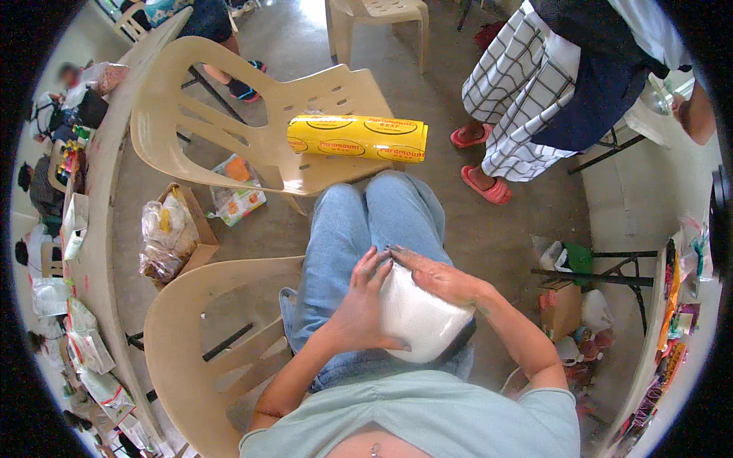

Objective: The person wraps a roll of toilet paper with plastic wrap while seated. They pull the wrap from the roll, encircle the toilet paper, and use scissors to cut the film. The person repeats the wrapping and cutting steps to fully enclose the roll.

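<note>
A smooth white rounded bundle (426, 315) rests on my lap, over blue jeans (338, 240); what it is made of is hard to tell. My left hand (361, 309) lies against its left side, thumb along the lower edge and fingers toward the far tip. Across its upper right side lies my right hand (438, 275). Both sets of fingertips meet near the far tip and look dark-stained. Something dark shows under the bundle's right edge. Beyond my knees, a yellow roll of Paramount wrap (358, 138) lies on the seat of a beige plastic chair (275, 91).
Another beige plastic chair (172, 320) stands at my left. A cardboard box with plastic-wrapped contents (172, 235) and a printed packet (237, 194) lie on the floor. Long tables run along the left (103, 189) and right (641, 366). A person in pink slippers (487, 186) stands ahead right.
</note>
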`<state>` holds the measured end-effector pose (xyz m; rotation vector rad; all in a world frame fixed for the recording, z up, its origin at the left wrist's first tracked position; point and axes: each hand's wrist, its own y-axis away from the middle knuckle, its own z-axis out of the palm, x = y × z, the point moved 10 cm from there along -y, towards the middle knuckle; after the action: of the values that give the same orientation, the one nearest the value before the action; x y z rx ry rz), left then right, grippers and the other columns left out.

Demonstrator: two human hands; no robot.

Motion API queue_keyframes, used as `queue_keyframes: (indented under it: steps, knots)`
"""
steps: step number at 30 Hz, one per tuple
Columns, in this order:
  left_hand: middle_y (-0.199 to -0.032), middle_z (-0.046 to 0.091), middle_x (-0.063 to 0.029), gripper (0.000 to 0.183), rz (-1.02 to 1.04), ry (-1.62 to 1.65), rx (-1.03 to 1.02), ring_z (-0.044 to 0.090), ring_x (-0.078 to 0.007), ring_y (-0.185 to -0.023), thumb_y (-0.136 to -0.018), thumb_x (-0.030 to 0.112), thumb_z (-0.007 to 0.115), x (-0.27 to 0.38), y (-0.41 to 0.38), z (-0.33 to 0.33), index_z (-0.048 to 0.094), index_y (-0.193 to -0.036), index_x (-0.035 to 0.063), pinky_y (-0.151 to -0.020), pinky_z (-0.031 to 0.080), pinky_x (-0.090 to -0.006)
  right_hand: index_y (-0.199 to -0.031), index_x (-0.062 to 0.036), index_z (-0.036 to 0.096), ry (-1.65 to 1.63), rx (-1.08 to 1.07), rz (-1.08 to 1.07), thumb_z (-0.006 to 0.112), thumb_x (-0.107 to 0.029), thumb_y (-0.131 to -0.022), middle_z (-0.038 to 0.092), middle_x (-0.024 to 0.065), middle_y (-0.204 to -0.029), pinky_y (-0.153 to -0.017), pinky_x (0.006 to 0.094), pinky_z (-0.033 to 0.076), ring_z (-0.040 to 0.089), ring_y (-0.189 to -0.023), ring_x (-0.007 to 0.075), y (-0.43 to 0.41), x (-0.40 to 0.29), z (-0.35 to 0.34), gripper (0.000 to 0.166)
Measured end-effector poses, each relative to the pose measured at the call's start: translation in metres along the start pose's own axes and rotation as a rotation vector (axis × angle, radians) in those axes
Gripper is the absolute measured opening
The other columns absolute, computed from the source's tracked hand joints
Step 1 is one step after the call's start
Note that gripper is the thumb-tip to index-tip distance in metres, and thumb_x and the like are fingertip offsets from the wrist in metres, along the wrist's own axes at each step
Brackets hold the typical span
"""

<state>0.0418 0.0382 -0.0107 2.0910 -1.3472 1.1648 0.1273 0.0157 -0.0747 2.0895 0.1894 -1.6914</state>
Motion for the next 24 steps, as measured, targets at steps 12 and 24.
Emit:
queue_keyframes:
  steps: [12,24]
  knots:
    - [-0.138,0.025,-0.0188,0.108,-0.152,0.049,-0.198,0.028,-0.0355,-0.126,-0.051,0.031,0.082,-0.004,-0.02,-0.008,0.023,-0.135,-0.0015,-0.106,0.025,-0.0407,-0.138,0.0006,0.022,0.036,0.064,-0.144,0.042,-0.022,-0.092,0.021,0.0157,-0.145,-0.109,0.0328,0.015,0.022,-0.133,0.0259,0.004,-0.038,-0.021,0.055]
    - [-0.14,0.02,-0.02,0.108,-0.117,0.066,-0.352,0.028,-0.0373,-0.127,-0.056,0.029,0.079,0.005,-0.004,0.016,0.015,-0.137,-0.0013,-0.105,0.029,-0.039,-0.14,-0.0023,0.017,-0.049,0.179,0.124,0.032,-0.061,-0.087,0.019,0.0129,-0.146,-0.109,0.0337,0.014,0.018,-0.135,0.0243,0.033,0.017,-0.023,0.081]
